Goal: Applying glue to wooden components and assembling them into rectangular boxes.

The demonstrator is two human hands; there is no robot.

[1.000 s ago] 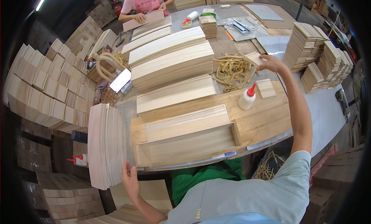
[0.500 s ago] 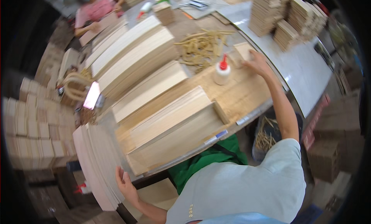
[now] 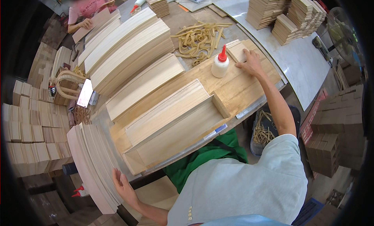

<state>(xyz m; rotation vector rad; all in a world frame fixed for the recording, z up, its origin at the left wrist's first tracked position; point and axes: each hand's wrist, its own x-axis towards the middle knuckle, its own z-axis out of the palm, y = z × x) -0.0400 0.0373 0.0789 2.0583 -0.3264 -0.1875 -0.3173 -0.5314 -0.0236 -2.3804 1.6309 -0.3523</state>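
At the far right end of the wooden work board (image 3: 255, 87), my right hand (image 3: 251, 63) has thumb and fingers closed on the near edge of a small wooden panel (image 3: 236, 53). The panel lies about flat, with another thin piece beside it. Just left of this hand stands a white glue bottle (image 3: 220, 67) with a red nozzle. A long shallow wooden box (image 3: 183, 134) sits on the board in front of me, with long thin wooden boards (image 3: 167, 113) along its far side. My left hand (image 3: 124, 189) is open, fingers stretched, beside a stack of thin boards (image 3: 91, 163).
Long board stacks (image 3: 130, 56) fill the table's far left. Rubber-like strips (image 3: 198, 38) lie in a heap behind the bottle. Small panel stacks (image 3: 269, 11) stand on a grey metal surface (image 3: 296, 66). A co-worker (image 3: 91, 11) handles a board across the table.
My right hand has lowered the small panel from a tilted position to about flat on the board. The left hand stays beside the stack. The view has shifted slightly and sharpened.
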